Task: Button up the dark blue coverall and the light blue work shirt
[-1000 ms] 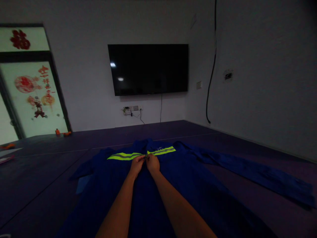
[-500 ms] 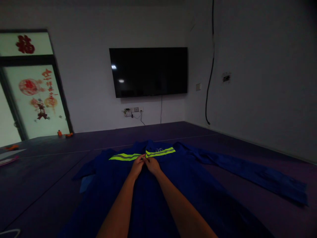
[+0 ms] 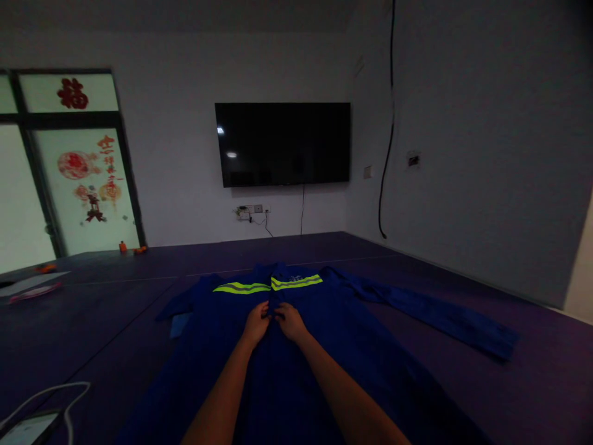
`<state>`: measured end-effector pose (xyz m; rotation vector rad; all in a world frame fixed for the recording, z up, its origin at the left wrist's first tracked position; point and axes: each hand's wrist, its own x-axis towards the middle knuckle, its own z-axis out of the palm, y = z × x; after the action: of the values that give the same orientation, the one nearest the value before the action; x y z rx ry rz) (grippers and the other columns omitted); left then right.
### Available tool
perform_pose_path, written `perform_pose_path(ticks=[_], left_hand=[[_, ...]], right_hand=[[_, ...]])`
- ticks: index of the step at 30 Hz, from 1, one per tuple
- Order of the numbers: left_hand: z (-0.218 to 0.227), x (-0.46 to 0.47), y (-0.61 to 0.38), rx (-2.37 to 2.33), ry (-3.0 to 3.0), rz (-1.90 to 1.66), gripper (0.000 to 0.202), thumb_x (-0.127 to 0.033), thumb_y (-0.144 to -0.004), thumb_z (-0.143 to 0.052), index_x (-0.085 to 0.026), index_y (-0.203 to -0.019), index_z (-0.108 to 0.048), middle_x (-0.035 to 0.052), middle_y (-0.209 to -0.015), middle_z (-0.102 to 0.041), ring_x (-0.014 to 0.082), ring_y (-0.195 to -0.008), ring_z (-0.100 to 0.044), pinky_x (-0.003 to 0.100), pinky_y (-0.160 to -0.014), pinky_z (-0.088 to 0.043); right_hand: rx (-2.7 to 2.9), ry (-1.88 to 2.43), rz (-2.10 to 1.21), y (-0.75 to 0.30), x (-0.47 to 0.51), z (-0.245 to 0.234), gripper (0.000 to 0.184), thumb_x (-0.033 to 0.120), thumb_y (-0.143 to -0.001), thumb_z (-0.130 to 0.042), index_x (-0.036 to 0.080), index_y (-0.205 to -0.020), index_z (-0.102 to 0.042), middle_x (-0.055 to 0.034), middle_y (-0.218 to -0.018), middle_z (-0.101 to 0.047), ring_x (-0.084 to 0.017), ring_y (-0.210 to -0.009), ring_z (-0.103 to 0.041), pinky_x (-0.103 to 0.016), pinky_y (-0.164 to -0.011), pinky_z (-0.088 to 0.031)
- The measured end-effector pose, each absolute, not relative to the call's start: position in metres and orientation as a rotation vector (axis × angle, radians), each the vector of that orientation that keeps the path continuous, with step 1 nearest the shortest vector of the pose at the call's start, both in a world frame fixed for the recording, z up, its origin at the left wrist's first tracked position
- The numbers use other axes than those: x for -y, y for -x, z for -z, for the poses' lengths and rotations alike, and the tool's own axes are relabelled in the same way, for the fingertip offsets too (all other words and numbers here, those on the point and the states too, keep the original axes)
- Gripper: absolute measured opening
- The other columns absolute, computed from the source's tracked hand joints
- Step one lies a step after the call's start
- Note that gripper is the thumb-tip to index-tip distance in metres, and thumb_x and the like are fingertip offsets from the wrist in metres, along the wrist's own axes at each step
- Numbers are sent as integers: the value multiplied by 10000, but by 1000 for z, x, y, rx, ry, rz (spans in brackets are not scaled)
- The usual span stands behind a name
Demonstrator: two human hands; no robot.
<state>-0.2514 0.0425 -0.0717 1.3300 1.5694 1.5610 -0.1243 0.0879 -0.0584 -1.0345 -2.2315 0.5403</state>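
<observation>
A dark blue work jacket (image 3: 319, 346) lies spread front side up, with a yellow-green reflective strip (image 3: 296, 282) across its chest. Its right-hand sleeve (image 3: 430, 312) stretches out to the side, while the left-hand one appears folded under. Just below the strip, my left hand (image 3: 257, 322) pinches the cloth at the front opening. My right hand (image 3: 290, 321) is close beside it, fingers bent onto the other side of the same opening. Any button or fastener between the fingertips is too dark and small to make out.
The jacket lies on a purple surface (image 3: 120, 337). At the lower left are a phone (image 3: 34, 428) and a white cable (image 3: 69, 386). A pink-edged item (image 3: 34, 293) and small orange objects (image 3: 139, 250) lie farther back. A television (image 3: 285, 145) hangs on the wall.
Both hands have moved down the front opening, from the reflective strip to just below it, and are slightly farther apart. The view has shifted left, bringing the phone into sight.
</observation>
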Motion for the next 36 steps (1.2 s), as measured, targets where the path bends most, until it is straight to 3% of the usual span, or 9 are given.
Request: perform_pose_path(ticks=[7,14,19,23,28,36], left_hand=[[70,-34,248,-1682,-1364,-1590,462,-40,-605,-587,-115,-1060,-573,139,-1069,-615,196,-936,-603,303,-829,-465],[64,-24,248,-1755,-1386,-1614,267,-154,-577,-655,-130,-843,-659,95,-939,-672,208,-884,-618,324,-835,-460],[63,-24,248,-1793,-1383,-1612,259,-211,-607,-638,-119,-848,-659,104,-910,-676,194,-833,-625,285,-747,-479],[63,-26,247,-1841,-1403,-1561,217,-249,-616,-615,-123,-786,-667,68,-781,-688,169,-730,-623,240,-642,-460],[65,-25,246,-1928,-1437,-1454,225,-316,-620,-580,-121,-517,-626,11,-485,-595,133,-507,-541,214,-489,-354],[64,-23,245,-1952,-1504,-1448,146,-233,-648,-532,-144,-582,-626,40,-623,-652,144,-613,-580,219,-558,-396]], right_hand=[[2272,976,-473,121,-74,61,318,112,-757,-467,165,-1024,-631,-96,-1183,-537,-184,-1109,-473,-268,-942,-333],[2203,900,-519,121,-76,63,220,112,-723,-528,171,-890,-658,-70,-1022,-619,-170,-998,-538,-253,-868,-379],[2145,901,-529,122,-77,64,132,121,-703,-561,163,-803,-637,-63,-926,-633,-164,-911,-562,-245,-801,-399],[2143,911,-507,123,-77,63,85,125,-708,-553,167,-732,-623,-54,-846,-630,-157,-856,-565,-240,-771,-397],[2164,970,-453,125,-76,62,121,97,-713,-524,161,-680,-622,-62,-831,-622,-156,-841,-558,-235,-764,-390],[2180,1027,-444,124,-71,59,124,137,-734,-524,157,-702,-643,-78,-871,-612,-172,-881,-546,-241,-794,-380]])
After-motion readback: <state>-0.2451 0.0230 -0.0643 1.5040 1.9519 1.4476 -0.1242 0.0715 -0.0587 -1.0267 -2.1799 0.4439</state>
